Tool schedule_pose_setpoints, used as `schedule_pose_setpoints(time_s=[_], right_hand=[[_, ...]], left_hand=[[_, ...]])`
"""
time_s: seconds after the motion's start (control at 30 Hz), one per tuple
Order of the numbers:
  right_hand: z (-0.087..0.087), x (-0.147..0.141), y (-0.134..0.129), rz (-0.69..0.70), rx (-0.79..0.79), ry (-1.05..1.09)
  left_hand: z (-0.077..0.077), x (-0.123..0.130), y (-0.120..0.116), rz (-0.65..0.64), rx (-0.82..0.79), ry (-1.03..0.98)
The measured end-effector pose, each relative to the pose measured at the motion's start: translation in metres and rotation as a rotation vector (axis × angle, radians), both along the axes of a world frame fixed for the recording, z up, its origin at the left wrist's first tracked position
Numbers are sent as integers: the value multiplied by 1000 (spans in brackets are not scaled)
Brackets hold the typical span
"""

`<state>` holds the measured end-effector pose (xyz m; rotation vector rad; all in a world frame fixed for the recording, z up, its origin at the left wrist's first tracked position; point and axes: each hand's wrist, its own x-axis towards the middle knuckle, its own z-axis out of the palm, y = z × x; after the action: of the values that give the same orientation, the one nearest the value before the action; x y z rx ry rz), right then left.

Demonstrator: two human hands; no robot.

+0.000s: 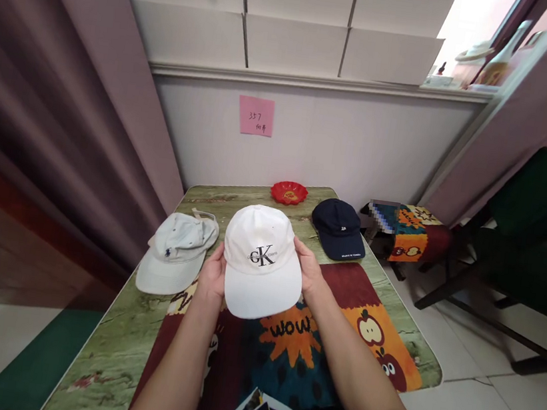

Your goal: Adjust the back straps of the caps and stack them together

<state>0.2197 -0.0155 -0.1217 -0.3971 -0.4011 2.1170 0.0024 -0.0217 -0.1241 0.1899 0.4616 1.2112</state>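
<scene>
Green wood-grain table (104, 344): spreading beneath both hands and reaching the white wall (362, 143) ahead of them.
Patterned cloth (343, 285): lying under the hands and forearms, showing maroon, orange and teal patches, apples and the word "WOW".
Pink note (255, 116): sticking to the wall beyond the hands, carrying a handwritten "357".
Mauve curtains (69, 70): hanging to the left of the hands and to the far right.
Stool (410, 236): standing beyond the right hand, off the table, wearing a similar cloth.
White cap (263, 264): sitting between the hands over the cloth, its brim pointing toward the person, its rounded front showing black "cK" letters crossed by small grey lettering.
Left hand (214, 271): holding the cap's left side.
Right hand (308, 270): holding its right side.
Pale cap (174, 252): resting just left of the left hand, showing a small dark emblem.
Navy cap (338, 229): resting beyond the right hand.
Red dish (289, 193): lying beyond both hands, showing a scalloped rim.
</scene>
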Motion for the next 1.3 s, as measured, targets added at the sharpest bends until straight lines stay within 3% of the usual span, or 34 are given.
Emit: schedule_pose_setpoints(time_s=[0.23, 0.4, 0.5, 0.63, 0.73, 0.83, 0.97, 1.1, 1.3], right_hand=[[-34, -2, -41, -168, -161, -155], [-21, -9, -74, -213, -12, -152], [-9, -17, -78, -263, 11, -112], [-4, -10, -56, -386, 29, -156], [4, 19, -22, -510, 43, -196], [22, 60, 20, -661, 61, -208], [35, 117, 74, -828, 84, -222], [12, 158, 97, -948, -151, -382], [-40, 186, 74, -898, -304, -492]], left_hand=[[-20, -4, 14, -44, 63, 86], [-34, -5, 28, -171, 44, 104], [-37, -4, 39, -219, -19, 140], [-37, 11, 45, -68, -97, 277], [-44, 29, 28, 0, -71, 511], [-55, 40, 2, 3, 108, 754], [-61, 41, -15, -32, 299, 916], [-58, 39, -14, -39, 298, 915], [-59, 40, -12, -40, 285, 906]])
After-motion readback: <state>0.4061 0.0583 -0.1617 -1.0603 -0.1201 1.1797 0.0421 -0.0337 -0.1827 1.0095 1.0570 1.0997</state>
